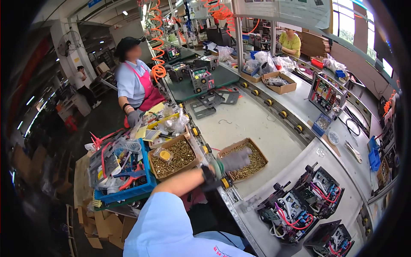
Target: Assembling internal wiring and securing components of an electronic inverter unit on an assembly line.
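Note:
My left hand (236, 159), in a grey glove with a dark band at the wrist, reaches across to a shallow cardboard box (262, 168) on the bench. It lies over the small brass-coloured metal parts (245, 171) that fill the box. Its fingers are blurred, so whether they grip any parts does not show. Left of my forearm stands a second cardboard box (196, 162) of similar brass-coloured parts (182, 155), with a yellow round item (165, 155) in clear plastic on top. My right hand is out of view.
A blue crate (147, 188) of tools and plastic pieces stands at left. Several open electronic units (287, 213) with red wires sit at lower right. Flat dark metal plates (204, 107) lie farther along the bench. A co-worker in a pink apron (150, 91) stands beyond the crate.

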{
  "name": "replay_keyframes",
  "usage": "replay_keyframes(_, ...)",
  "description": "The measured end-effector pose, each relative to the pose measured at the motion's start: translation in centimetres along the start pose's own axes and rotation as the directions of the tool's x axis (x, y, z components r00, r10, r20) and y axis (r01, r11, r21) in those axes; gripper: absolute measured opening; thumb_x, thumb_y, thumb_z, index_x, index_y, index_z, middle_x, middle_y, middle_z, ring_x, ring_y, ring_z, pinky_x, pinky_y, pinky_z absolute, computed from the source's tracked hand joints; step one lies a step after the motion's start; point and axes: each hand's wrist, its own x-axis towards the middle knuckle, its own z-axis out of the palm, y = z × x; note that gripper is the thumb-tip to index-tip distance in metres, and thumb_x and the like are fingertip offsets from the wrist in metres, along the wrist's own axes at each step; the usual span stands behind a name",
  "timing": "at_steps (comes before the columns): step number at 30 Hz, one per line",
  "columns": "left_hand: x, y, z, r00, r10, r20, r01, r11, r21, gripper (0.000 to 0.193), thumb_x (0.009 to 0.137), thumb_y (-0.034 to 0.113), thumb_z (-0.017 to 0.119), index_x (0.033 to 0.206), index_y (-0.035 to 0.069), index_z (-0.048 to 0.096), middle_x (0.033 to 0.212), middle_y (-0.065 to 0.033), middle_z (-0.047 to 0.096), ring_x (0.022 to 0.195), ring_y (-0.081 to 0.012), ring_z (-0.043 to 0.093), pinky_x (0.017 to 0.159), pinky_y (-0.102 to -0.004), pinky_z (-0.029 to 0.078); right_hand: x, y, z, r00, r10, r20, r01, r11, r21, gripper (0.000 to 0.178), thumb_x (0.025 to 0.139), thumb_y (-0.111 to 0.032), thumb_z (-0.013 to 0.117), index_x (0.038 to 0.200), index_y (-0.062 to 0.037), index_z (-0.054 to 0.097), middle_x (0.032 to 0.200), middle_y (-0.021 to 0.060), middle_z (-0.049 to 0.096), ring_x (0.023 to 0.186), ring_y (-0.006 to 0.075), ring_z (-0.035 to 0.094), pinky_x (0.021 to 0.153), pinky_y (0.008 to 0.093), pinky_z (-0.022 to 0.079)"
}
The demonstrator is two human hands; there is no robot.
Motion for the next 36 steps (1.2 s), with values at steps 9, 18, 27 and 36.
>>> replay_keyframes(9, -8.8, 6.8, 15.2, 0.951, 0.278, -0.136, -0.258, 0.955, 0.145, 0.05, 0.084, 0.007, 0.058, 0.133, 0.008, 0.054, 0.107, -0.0183, 0.064, 0.096, -0.0371, 0.062, 0.086, -0.0431, 0.051, 0.7, 3.2, 0.5, 0.995, 0.096, -0.002, -0.093, 0.963, 0.254, 0.044, 0.087, -0.012, 0.06, 0.128, 0.0023, 0.056, 0.118, 0.0145, 0.065, 0.1, 0.0258, 0.062, 0.087, 0.0385, 0.052)
replay_keyframes(18, -9.5, 6.3, 15.5, 0.908, 0.353, -0.227, -0.32, 0.932, 0.173, 0.045, 0.081, 0.002, 0.057, 0.125, 0.005, 0.056, 0.105, -0.0195, 0.063, 0.097, -0.0395, 0.06, 0.085, -0.046, 0.049, 1.2, 7.9, 0.6, 0.973, 0.188, 0.136, -0.232, 0.757, 0.611, 0.042, 0.098, -0.021, 0.042, 0.133, -0.0002, 0.052, 0.126, 0.0136, 0.059, 0.113, 0.028, 0.059, 0.095, 0.0434, 0.052)
replay_keyframes(27, -9.4, 5.6, 16.4, 0.893, 0.356, -0.274, -0.294, 0.924, 0.244, 0.038, 0.083, 0.004, 0.054, 0.121, 0.004, 0.06, 0.101, -0.0194, 0.065, 0.092, -0.0386, 0.061, 0.082, -0.0456, 0.049, 2.3, 8.9, 1.1, 0.924, 0.268, 0.271, -0.376, 0.524, 0.764, 0.041, 0.098, -0.023, 0.036, 0.13, -0.0023, 0.054, 0.128, 0.0125, 0.058, 0.118, 0.0291, 0.058, 0.099, 0.048, 0.05)
replay_keyframes(36, -9.5, 5.9, 16.4, 0.911, 0.322, -0.256, -0.274, 0.939, 0.205, 0.037, 0.083, 0.004, 0.054, 0.119, 0.005, 0.061, 0.097, -0.0198, 0.066, 0.092, -0.0379, 0.063, 0.081, -0.0456, 0.05, 1.4, 6.7, 1.0, 0.987, 0.118, 0.105, -0.158, 0.774, 0.614, 0.032, 0.094, -0.003, 0.044, 0.123, 0.0033, 0.056, 0.117, 0.0102, 0.061, 0.101, 0.0203, 0.061, 0.086, 0.0353, 0.055)
